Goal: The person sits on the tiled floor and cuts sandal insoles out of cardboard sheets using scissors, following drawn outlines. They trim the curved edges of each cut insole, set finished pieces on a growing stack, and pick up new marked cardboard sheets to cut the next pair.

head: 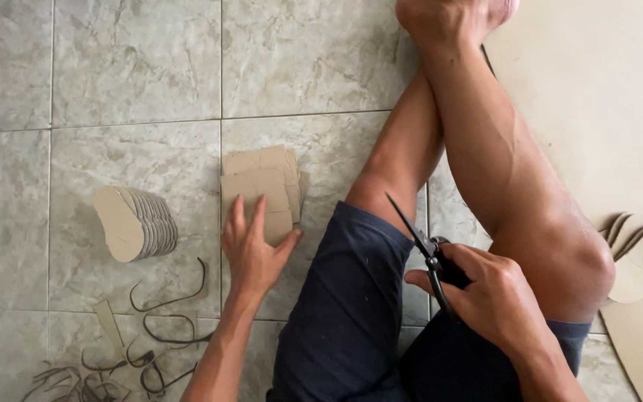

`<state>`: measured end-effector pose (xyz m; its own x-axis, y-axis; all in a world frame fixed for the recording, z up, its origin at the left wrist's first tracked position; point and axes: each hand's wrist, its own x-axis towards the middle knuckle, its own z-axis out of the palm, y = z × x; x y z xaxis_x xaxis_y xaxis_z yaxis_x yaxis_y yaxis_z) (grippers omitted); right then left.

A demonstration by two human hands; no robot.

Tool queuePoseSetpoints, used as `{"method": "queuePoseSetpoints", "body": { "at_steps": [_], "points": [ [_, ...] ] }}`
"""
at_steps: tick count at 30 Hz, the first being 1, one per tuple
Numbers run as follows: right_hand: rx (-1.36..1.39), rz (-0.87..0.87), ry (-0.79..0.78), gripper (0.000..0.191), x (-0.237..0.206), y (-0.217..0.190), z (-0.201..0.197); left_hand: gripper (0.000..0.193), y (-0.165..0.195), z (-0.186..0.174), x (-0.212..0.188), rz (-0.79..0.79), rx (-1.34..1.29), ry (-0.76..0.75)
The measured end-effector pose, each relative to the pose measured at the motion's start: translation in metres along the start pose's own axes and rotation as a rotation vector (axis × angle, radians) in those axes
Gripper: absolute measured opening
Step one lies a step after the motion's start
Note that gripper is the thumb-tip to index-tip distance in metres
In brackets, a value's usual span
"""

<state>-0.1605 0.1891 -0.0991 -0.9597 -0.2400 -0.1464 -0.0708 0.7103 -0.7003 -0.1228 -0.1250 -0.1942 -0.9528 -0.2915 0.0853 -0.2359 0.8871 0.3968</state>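
Already, at far left, we see a fanned stack of cut sole shapes [137, 222] above curled offcuts [154, 327]; our left hand [253, 253], grip open, presses the uncut cardboard blanks [262, 190]; our right hand [494, 298] clasps closed scissors [427, 253].

sole-shaped cutouts [137, 222], curled offcuts [165, 320], cardboard sheet [597, 97]
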Motion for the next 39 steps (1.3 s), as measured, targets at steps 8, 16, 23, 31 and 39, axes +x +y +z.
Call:
{"method": "queuePoseSetpoints", "body": {
  "at_steps": [8,16,23,31,39],
  "points": [
    [-0.059,0.027,-0.04,0.045,0.002,0.0,0.002,0.084,0.042,-0.044,-0.005,-0.332,-2.108,-0.25],
    [0.575,0.101,0.088,0.033,-0.011,0.028,-0.004,0.09,0.131,-0.006,-0.009,-0.277,-2.532,-0.715],
    [0.957,0.01,0.385,0.022,-0.008,0.039,-0.005,0.083,0.189,0.044,0.006,0.303,-1.554,-0.573],
    [0.777,0.12,0.319,0.018,-0.011,0.038,-0.01,0.09,0.185,0.041,-0.017,0.45,-1.281,-0.431],
    [0.518,0.024,0.502,0.016,-0.007,0.041,-0.051,0.047,0.186,0.048,0.005,-0.244,-1.969,-0.642]
  ]
}}
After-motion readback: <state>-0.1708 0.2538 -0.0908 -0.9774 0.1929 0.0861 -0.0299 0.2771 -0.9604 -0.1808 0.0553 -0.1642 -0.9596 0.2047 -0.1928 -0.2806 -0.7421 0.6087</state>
